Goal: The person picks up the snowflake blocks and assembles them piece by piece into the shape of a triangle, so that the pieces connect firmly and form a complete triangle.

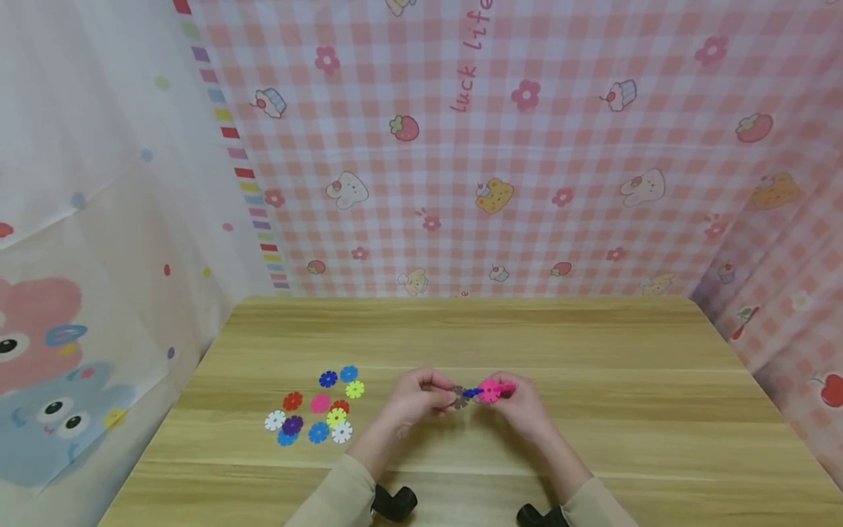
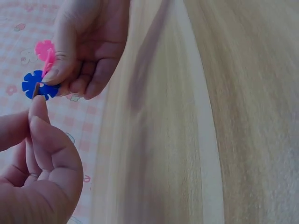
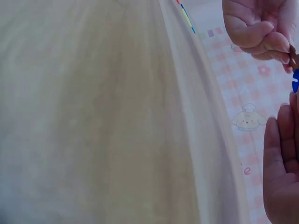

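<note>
Over the table's middle my two hands meet at a small chain of notched plastic snowflake discs. My left hand (image 1: 418, 395) pinches a grey-brown disc (image 1: 460, 397) between thumb and fingertips. My right hand (image 1: 525, 411) grips the joined pink discs (image 1: 489, 391) and blue disc (image 1: 471, 393). Seen from the left wrist, the brown disc stands edge-on against the notched rim of the blue disc (image 2: 31, 84), and the right thumb presses beside it. One pink disc (image 2: 44, 49) sticks out past that thumb. In the right wrist view only a sliver of blue and brown shows.
Loose snowflake discs in white, red, yellow, blue, purple and pink lie on the left of the wooden table (image 1: 593, 351), among them a dark blue disc (image 1: 328, 379) and a white disc (image 1: 342, 432). A checked pink curtain (image 1: 461, 161) hangs behind the table's far edge.
</note>
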Tool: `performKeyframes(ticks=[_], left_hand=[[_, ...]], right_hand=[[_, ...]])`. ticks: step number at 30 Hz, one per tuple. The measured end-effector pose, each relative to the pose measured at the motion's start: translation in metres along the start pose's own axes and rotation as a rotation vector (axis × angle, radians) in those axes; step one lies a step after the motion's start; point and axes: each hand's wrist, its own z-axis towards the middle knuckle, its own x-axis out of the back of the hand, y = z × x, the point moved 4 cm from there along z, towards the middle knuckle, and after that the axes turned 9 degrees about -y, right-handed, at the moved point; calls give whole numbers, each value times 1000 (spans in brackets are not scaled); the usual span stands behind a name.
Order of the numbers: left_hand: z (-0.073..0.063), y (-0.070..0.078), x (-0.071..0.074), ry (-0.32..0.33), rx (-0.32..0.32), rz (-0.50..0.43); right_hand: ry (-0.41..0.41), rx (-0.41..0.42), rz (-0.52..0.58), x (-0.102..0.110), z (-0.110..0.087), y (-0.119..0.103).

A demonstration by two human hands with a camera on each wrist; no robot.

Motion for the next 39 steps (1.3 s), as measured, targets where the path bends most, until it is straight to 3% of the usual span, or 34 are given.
performKeyframes(ticks=[8, 19, 24, 34, 39], left_hand=[[3, -3, -1, 19, 16, -46], [4, 1, 5, 38, -11, -91], [3, 0, 7, 49, -11, -83], [2, -2, 12, 86, -7, -76], [1, -2, 11, 77, 2, -55]], right_hand=[[25, -18, -40, 3, 2, -3], [-28, -6, -95, 8, 2, -3], [-37, 16, -72, 11, 1, -1], [-89, 35, -173, 12, 1, -3], [-88, 26, -154, 10, 0, -4]])
